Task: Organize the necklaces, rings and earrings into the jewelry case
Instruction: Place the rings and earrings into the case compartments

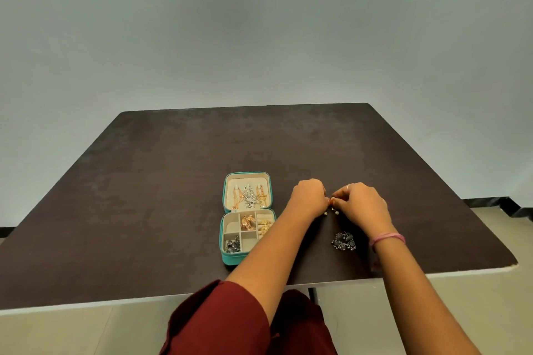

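Note:
A teal jewelry case lies open on the dark table. Necklaces hang in its lid. Its compartments hold rose-gold earrings, gold pieces and dark silver earrings. Right of the case, my left hand and my right hand meet fingertip to fingertip. Each pinches a small drop earring with a pale bead hanging just above the table. A pair of dark silver earrings lies on the table under my right wrist.
The table's near edge runs just below my forearms, and a table leg shows beneath it. A pale wall stands behind the table. My dark red clothing fills the bottom of the view.

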The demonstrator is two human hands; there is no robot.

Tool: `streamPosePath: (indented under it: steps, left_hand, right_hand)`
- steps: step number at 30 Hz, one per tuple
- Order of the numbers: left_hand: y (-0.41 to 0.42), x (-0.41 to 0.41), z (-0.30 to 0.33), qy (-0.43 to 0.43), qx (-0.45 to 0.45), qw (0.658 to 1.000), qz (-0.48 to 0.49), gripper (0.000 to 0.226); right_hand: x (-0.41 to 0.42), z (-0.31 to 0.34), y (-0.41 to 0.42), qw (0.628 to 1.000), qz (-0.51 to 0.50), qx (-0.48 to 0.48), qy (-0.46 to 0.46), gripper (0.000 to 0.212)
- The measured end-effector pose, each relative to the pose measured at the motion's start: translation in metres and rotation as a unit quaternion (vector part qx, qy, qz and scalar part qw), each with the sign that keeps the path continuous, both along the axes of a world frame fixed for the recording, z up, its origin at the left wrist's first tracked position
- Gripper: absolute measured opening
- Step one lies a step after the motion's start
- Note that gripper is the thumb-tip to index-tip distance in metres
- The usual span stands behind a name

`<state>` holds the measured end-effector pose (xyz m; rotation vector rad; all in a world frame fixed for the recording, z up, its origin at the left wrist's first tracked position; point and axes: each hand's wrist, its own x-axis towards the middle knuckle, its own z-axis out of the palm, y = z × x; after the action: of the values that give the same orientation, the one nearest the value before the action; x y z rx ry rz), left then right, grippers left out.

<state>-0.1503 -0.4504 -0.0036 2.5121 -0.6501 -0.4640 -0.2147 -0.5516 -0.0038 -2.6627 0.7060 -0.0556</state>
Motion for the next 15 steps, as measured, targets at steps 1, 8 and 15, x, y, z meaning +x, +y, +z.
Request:
streamPosePath:
  steps: [1, 8, 15]
  left_hand:
    - [-0.001, 0.000, -0.001, -0.006, 0.012, 1.000, 0.000, 0.027]
    - [-0.001, 0.000, -0.003, 0.007, 0.011, 1.000, 0.009, 0.023]
    - [0.011, -0.003, 0.006, 0.032, -0.054, 0.998, 0.013, 0.019]
  right_hand:
    - [0.000, 0.000, 0.000, 1.000, -0.003, 0.007, -0.002, 0.014]
    - [0.001, -0.005, 0.002, 0.997, 0.006, 0.060, -0.041, 0.012]
    - [-0.005, -0.007, 0.010, 0.983, 0.008, 0.127, -0.129, 0.011]
